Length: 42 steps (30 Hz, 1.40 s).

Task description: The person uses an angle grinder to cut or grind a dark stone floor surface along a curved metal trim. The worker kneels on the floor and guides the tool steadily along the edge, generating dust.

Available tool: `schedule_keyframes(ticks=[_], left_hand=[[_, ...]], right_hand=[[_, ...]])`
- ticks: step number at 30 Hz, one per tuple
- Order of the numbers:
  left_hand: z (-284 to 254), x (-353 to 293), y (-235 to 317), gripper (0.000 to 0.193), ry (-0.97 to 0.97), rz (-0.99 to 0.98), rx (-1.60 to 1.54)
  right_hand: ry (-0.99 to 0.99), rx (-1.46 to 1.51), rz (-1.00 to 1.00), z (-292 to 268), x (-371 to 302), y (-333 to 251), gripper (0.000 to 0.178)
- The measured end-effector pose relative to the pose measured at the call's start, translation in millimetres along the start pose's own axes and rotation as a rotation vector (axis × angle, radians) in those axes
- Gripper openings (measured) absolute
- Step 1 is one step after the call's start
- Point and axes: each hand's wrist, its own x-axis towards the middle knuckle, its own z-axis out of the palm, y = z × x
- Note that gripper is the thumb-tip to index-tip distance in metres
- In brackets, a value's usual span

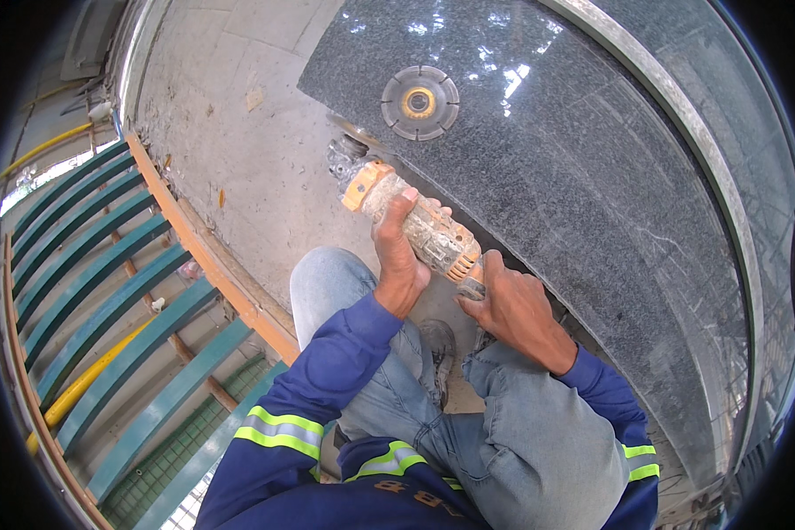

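An angle grinder [420, 223], orange and caked with pale dust, lies between my two hands. My left hand [399, 252] wraps round the middle of its body, thumb on top. My right hand [521, 305] grips the rear end, by the vent slots. The grinder's metal head points up and left, and a thin disc [355, 131] shows edge-on there, close to the edge of the dark granite slab [539, 168]. On that polished slab, beyond the grinder, a round segmented cutting blade [420, 103] with a yellow-ringed centre lies flat.
To the left stands a green-slatted, orange-framed grating [132, 291], with a yellow pipe [88, 389] behind it. Dusty concrete floor [247, 97] stretches ahead. A metal rail [680, 97] curves along the right past the slab. My bent knees [336, 278] are close beneath the grinder.
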Motion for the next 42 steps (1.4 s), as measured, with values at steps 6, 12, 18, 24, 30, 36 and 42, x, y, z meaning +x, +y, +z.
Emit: schedule_keyframes(ticks=[6,12,18,24,30,36,42], left_hand=[[4,-11,-2,0.046,-0.002,-0.015,0.006],[4,-16,-5,0.047,-0.027,-0.007,0.013],[5,-16,-7,0.045,-0.004,0.003,0.006],[3,-10,-7,0.043,-0.010,-0.002,-0.015],[7,-9,-3,0.036,0.007,0.022,-0.032],[1,-4,-5,0.043,-0.003,0.011,-0.017],[6,-7,9,0.038,0.007,0.058,-0.095]], right_hand=[[-0.019,-0.039,0.015,-8,-8,-5,0.046],[-0.034,-0.013,0.023,-11,-14,-4,0.045],[-0.007,-0.010,-0.003,-8,-15,0,0.045],[0.016,-0.011,-0.024,-6,-12,0,0.045],[0.011,-0.018,-0.013,-5,-8,-1,0.045],[0.032,-0.035,-0.034,-4,-6,-1,0.046],[0.079,-0.053,-0.070,5,1,-4,0.049]])
